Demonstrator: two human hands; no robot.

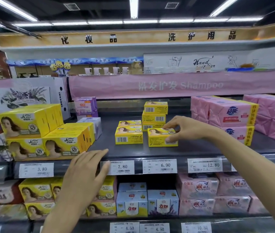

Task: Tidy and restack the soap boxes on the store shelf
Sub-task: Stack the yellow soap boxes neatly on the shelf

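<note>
Head view, starting at the left: what is on the shelf [150, 151]?

– Large yellow cartons [24, 125], glossy card, each printed with a portrait and a round seal. They are stacked two high, with more rows behind.

And the left hand [86, 172]?

– Fingers straight and close together, lying flat on the shelf's front lip. The fingertips reach the 7.80 price tag [122, 167]. It grips nothing.

Where are the soap boxes?

– Mid-shelf, on the dark, smooth board. First comes a pair of small yellow boxes [128, 137], one on the other, with a barcode on the lower box's front. Behind and to the right of them is a pile of three [155, 113], barcodes facing out, its edges not quite flush.

And the one being handled?

– A single soap box [158, 140] just right of the pair, near the front and in front of the pile. It is a flat yellow rectangle, portrait side up. The right hand [183, 128] pinches its right end, fingers on top and thumb on the front face. I cannot tell whether it rests on the shelf or is slightly raised.

Further right?

– Pink packs [230, 113] in crinkled wrap with yellow bands, stacked in blocks.
</note>
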